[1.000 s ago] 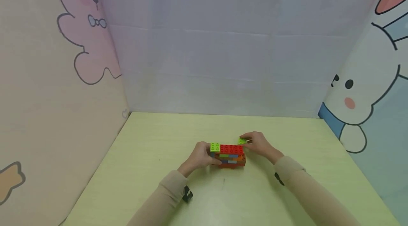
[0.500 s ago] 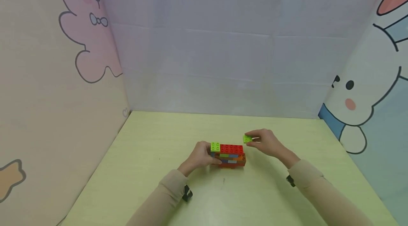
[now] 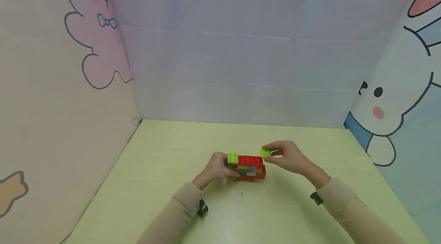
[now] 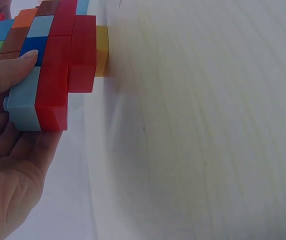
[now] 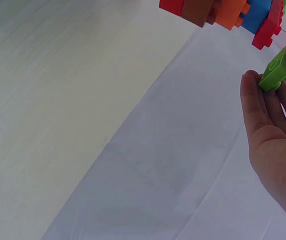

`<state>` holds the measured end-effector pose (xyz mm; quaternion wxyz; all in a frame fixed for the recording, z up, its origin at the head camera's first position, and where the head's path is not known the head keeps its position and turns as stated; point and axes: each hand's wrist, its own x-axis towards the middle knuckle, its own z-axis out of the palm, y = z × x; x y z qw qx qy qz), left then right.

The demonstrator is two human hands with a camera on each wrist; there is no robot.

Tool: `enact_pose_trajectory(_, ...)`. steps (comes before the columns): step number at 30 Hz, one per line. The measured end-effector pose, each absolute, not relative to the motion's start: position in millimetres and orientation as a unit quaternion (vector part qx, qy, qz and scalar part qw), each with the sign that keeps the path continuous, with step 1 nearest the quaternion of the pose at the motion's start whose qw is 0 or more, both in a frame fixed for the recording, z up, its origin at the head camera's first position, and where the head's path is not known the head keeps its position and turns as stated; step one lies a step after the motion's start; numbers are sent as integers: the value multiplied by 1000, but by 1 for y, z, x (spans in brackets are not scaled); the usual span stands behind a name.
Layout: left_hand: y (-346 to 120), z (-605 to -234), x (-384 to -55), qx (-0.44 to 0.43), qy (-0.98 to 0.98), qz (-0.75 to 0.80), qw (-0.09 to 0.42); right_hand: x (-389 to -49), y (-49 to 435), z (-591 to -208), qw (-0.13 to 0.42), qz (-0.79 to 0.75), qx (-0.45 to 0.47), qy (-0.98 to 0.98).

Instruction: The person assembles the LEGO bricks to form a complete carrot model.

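A stack of coloured toy bricks (image 3: 250,160) stands on the table, its top row lime green at the left end and red along the rest. My left hand (image 3: 215,167) grips its left end, the thumb (image 4: 13,75) across the near side and the fingers behind. In the left wrist view, red bricks (image 4: 55,75) and one yellow brick (image 4: 102,50) form the lowest layers. My right hand (image 3: 286,156) pinches a loose lime green brick (image 3: 265,153) between thumb and fingers, just off the stack's upper right end. The right wrist view shows this green brick (image 5: 276,71) apart from the red top row (image 5: 269,27).
The pale wooden table (image 3: 165,198) spreads around the stack. Behind its far edge hangs a light curtain (image 3: 220,64), with cartoon-printed side walls (image 3: 386,121) left and right. Dark wrist devices (image 3: 316,198) show below the sleeves.
My right hand has lifted the loose green brick away from the stack's right end, moved right, then come slightly back left toward it. The left hand and the stack have stayed put.
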<state>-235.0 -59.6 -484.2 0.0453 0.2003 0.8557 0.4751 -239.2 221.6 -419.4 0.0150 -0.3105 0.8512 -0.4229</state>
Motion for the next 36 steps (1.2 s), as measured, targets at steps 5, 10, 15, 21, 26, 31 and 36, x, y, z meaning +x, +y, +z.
enact_pose_trajectory(5, -59, -484, -235, 202, 854, 478, 45, -234, 218, -419, 25, -418, -312, 853)
enact_pose_trajectory(10, -60, -485, -236, 204, 853, 479, 42, -231, 217, -421, 31, -417, -312, 853)
enact_pose_trajectory(15, -61, -487, -236, 206, 852, 479, 39, -229, 216, -423, 31, -402, -323, 856)
enact_pose_trajectory(21, -60, -487, -237, 206, 853, 478, 43, -230, 214, -423, 14, -360, -336, 870)
enact_pose_trajectory(26, -60, -486, -237, 203, 855, 476, 38, -233, 211, -419, 11, -337, -349, 874)
enact_pose_trajectory(31, -59, -485, -236, 203, 856, 474, 37, -234, 210, -416, 24, -328, -350, 877)
enact_pose_trajectory(36, -59, -485, -236, 200, 859, 470, 36, -235, 209, -416, 35, -342, -350, 872)
